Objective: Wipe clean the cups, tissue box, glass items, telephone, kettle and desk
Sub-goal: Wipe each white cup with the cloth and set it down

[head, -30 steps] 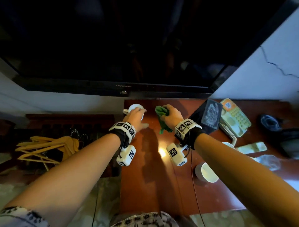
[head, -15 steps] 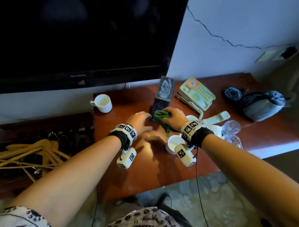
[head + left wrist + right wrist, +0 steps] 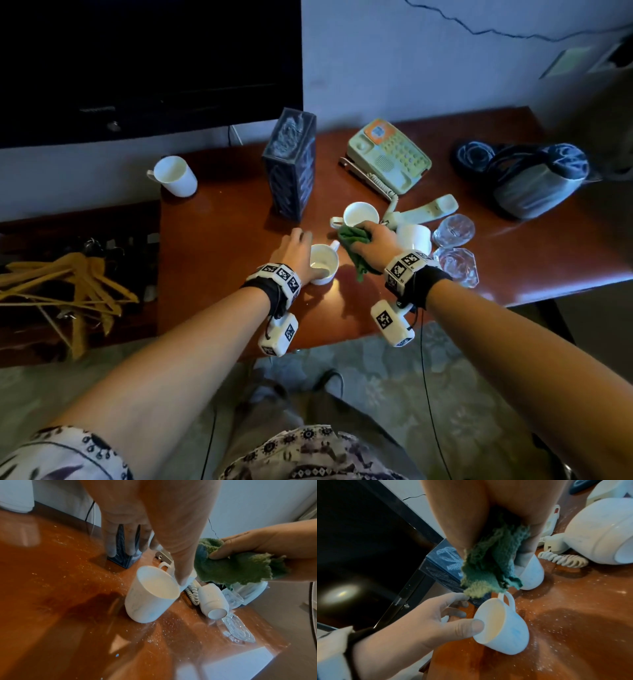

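cup (image 3: 323,264) sitting upright on the dusty surface (image 3: 212,246), near the front of the tissue box (image 3: 291,164) | my left hand (image 3: 294,255) is reaching over it, fingers spread, thumb touching its rim | my right hand (image 3: 375,245) is clutching the green cloth (image 3: 352,240) just beside the cup's handle

Dark television (image 3: 147,68) against cracked pale wall (image 3: 428,61), patterned floor (image 3: 394,387), wooden hangers (image 3: 68,284)

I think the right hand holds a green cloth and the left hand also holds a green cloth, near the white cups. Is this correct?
Not quite. The right hand holds the green cloth, but the left hand holds no cloth: its thumb touches a white cup's rim, as the right wrist view shows.
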The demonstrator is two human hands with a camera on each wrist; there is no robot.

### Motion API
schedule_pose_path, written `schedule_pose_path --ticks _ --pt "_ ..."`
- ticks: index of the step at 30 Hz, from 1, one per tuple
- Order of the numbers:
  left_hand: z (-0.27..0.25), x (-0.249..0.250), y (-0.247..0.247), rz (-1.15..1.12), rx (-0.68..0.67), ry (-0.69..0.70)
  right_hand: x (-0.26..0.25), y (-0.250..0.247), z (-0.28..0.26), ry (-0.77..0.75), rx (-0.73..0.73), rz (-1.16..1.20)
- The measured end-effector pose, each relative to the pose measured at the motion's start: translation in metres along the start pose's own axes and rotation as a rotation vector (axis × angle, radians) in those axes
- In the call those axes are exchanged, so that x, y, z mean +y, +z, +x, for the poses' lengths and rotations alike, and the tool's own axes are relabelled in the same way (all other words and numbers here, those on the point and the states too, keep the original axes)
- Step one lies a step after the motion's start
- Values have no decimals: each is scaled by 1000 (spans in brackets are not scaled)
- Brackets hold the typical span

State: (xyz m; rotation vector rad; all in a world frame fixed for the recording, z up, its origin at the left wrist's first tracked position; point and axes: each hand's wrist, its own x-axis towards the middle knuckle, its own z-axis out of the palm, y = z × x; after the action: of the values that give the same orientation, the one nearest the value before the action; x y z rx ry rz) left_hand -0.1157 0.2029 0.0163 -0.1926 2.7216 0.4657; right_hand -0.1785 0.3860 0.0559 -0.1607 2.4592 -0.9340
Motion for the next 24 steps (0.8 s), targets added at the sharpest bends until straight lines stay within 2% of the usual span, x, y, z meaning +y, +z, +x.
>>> schedule_pose_path --ticks 4,11,16,24 --pt "3 20 15 60 3 -78 14 -2 -4 0 12 -20" --pt "11 26 25 63 25 -111 26 7 -4 -151 -79 -121" --pt "18 14 18 5 -15 -80 21 22 8 -160 -113 -235" --pt "52 -37 -11 -122 -159 46 3 42 34 -170 -99 -398"
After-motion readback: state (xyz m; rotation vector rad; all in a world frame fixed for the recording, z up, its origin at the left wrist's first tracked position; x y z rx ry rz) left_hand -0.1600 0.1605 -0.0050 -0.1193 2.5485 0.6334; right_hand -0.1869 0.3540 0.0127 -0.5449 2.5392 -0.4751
